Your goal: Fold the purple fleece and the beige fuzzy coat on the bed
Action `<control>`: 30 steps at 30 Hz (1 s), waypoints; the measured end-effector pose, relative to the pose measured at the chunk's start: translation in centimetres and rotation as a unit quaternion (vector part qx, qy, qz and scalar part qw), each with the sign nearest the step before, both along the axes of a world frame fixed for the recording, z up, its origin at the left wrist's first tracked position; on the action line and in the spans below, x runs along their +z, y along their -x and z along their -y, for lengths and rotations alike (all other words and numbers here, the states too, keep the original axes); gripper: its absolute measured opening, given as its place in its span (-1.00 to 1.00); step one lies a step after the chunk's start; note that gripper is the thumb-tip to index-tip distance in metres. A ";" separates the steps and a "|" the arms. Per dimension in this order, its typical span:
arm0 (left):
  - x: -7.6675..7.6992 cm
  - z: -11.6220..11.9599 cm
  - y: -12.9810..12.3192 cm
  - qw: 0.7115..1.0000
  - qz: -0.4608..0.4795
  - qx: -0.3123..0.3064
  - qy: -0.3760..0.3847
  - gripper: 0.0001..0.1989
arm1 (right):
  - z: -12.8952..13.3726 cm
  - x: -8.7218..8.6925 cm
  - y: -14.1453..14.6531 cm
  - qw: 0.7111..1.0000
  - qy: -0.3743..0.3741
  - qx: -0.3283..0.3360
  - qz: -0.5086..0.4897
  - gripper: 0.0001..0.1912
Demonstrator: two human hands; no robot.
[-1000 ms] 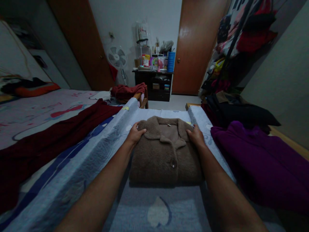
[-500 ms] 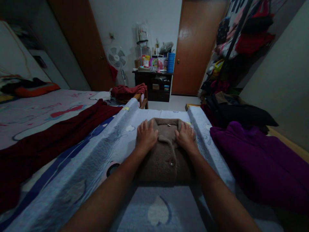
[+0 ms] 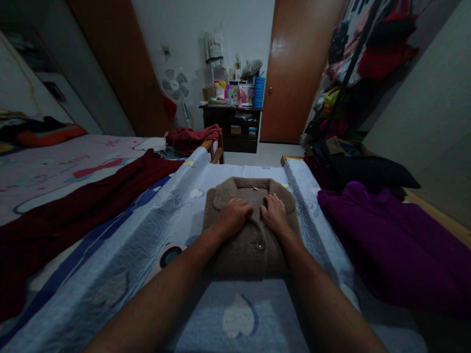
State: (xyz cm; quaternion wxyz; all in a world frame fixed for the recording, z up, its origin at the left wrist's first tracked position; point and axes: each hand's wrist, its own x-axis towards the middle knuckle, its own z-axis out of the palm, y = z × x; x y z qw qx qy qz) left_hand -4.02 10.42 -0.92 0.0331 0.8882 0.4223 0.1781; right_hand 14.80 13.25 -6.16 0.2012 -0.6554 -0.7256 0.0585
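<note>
A brown, fuzzy coat [image 3: 237, 255] lies folded into a compact block on the bed, its collar at the far end and a round button [image 3: 260, 243] on its front. Near the neck opening, my left hand [image 3: 233, 216] has its fingers curled together at the edge of the front flap. Just across the opening, my right hand [image 3: 274, 212] rests on the coat's other side, fingers stretched forward and slightly bent. The fingertips of my left hand are partly hidden.
A light-blue bedsheet [image 3: 198, 314] lies under the coat. To the right are a folded purple garment [image 3: 390, 245] and dark clothes [image 3: 368, 164]. Left of my forearm lies a pink object with a dark round face [image 3: 171, 256]. Dark-red clothing [image 3: 91, 211] stretches along the left.
Both hands have moved inward from the collar's outer sides toward the neck opening and slightly nearer me. My left fingers have curled at the flap, and the collar's outer parts now show.
</note>
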 end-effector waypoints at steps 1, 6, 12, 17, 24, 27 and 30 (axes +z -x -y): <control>0.1 0.2 0.1 1.000 -0.018 0.002 -0.020 -0.81 | 0.0 0.0 0.1 1.000 -0.001 -0.001 0.002 -0.53; -0.2 0.8 1.1 0.998 -0.056 0.008 0.012 -0.84 | 0.6 0.8 0.5 1.000 0.007 -0.003 0.028 -0.56; -0.1 0.2 1.1 0.987 0.066 0.064 0.131 -0.82 | 3.5 1.9 0.8 0.995 0.038 0.089 0.026 -0.47; -1.0 0.8 -0.7 0.986 0.013 0.163 0.042 -0.76 | 6.7 1.5 -0.2 0.988 0.036 0.152 0.013 -0.45; -2.9 0.4 -0.4 0.968 -0.064 0.244 -0.010 -0.39 | 8.8 1.7 -2.7 0.983 0.055 0.177 -0.004 -0.37; -3.3 -0.4 0.4 0.965 -0.070 0.247 0.056 -0.33 | 8.8 1.9 -4.0 0.982 0.078 0.173 -0.001 -0.36; -3.4 -1.0 1.9 0.960 -0.044 0.257 0.100 -0.35 | 8.6 1.3 -5.8 0.987 0.094 0.134 0.004 -0.36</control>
